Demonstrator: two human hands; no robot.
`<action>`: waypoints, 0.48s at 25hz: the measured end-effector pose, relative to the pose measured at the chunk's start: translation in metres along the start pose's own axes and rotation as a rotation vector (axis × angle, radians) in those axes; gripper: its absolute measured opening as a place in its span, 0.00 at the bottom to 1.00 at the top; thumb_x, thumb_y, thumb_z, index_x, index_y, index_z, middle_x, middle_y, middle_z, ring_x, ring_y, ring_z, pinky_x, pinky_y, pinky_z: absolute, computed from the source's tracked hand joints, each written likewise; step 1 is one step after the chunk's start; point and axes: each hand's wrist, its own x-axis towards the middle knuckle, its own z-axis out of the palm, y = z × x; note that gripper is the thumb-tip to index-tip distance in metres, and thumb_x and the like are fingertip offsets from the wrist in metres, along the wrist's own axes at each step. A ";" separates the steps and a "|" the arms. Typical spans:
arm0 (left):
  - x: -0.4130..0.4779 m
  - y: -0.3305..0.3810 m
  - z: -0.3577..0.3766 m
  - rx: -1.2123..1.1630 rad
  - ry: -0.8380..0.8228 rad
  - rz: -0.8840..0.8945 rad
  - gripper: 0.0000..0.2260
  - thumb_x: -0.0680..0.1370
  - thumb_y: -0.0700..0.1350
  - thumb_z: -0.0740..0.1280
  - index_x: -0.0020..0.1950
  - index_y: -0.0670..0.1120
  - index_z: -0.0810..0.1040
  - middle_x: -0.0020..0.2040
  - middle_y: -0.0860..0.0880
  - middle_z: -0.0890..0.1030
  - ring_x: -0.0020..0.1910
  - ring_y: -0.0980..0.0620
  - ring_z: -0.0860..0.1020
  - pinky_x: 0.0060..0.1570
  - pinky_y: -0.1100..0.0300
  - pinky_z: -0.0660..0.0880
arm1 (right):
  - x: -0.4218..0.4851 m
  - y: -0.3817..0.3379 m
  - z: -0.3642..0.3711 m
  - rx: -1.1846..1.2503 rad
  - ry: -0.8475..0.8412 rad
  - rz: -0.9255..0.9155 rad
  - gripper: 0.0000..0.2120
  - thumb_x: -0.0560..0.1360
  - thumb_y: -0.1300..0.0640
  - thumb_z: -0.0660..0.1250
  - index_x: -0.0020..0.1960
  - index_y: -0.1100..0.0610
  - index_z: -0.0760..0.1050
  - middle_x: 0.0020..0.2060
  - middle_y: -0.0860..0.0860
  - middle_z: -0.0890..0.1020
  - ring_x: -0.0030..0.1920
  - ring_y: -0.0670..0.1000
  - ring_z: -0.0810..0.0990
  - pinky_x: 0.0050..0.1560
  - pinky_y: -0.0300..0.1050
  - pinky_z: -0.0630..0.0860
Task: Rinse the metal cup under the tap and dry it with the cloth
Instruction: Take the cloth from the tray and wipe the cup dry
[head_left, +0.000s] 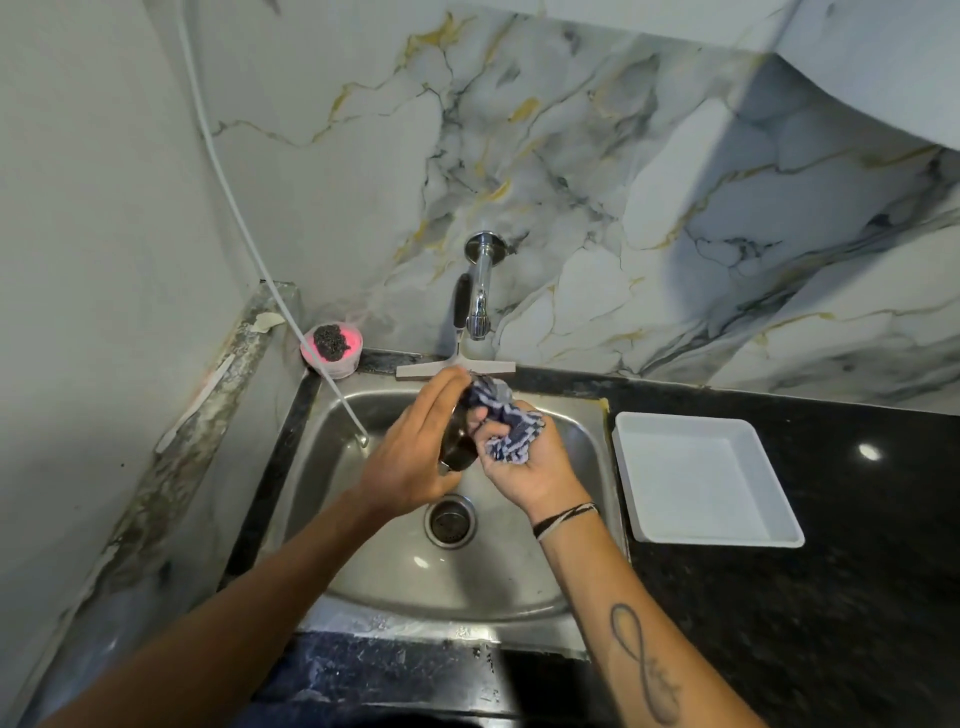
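My left hand (415, 452) is wrapped around the metal cup (458, 446), which lies on its side above the steel sink (524, 582); the hand hides most of the cup. A bunched blue and white checked cloth (506, 428) is gripped by my right hand (524, 470) and pressed against the cup's open end. Behind both hands the chrome tap (480, 291) juts from the marble wall, with no water visibly running.
A white tray (644, 499) lies on the black counter right of the sink. A squeegee (457, 364) leans at the sink's back edge. A pink dish with a dark scrubber (332, 345) sits back left. A white hose (270, 270) hangs into the sink.
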 end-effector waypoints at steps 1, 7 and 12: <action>0.001 0.005 0.002 -0.075 0.052 -0.093 0.52 0.69 0.41 0.86 0.87 0.42 0.60 0.86 0.45 0.64 0.83 0.51 0.64 0.80 0.53 0.72 | 0.001 -0.001 0.003 0.076 0.045 -0.073 0.11 0.83 0.62 0.58 0.57 0.64 0.78 0.51 0.61 0.82 0.40 0.52 0.75 0.23 0.35 0.76; 0.018 0.016 0.019 -1.121 0.330 -0.801 0.31 0.72 0.40 0.83 0.73 0.35 0.78 0.67 0.34 0.84 0.68 0.32 0.82 0.74 0.42 0.77 | -0.022 -0.003 -0.036 -1.270 0.166 -1.053 0.29 0.82 0.71 0.64 0.77 0.48 0.75 0.67 0.47 0.84 0.52 0.49 0.83 0.51 0.40 0.85; 0.020 0.036 0.040 -1.484 0.359 -0.958 0.08 0.86 0.44 0.68 0.56 0.48 0.88 0.61 0.42 0.87 0.59 0.43 0.86 0.74 0.49 0.78 | -0.015 -0.014 -0.023 -2.025 0.251 -1.245 0.38 0.77 0.74 0.63 0.83 0.49 0.66 0.81 0.51 0.71 0.63 0.56 0.73 0.67 0.52 0.79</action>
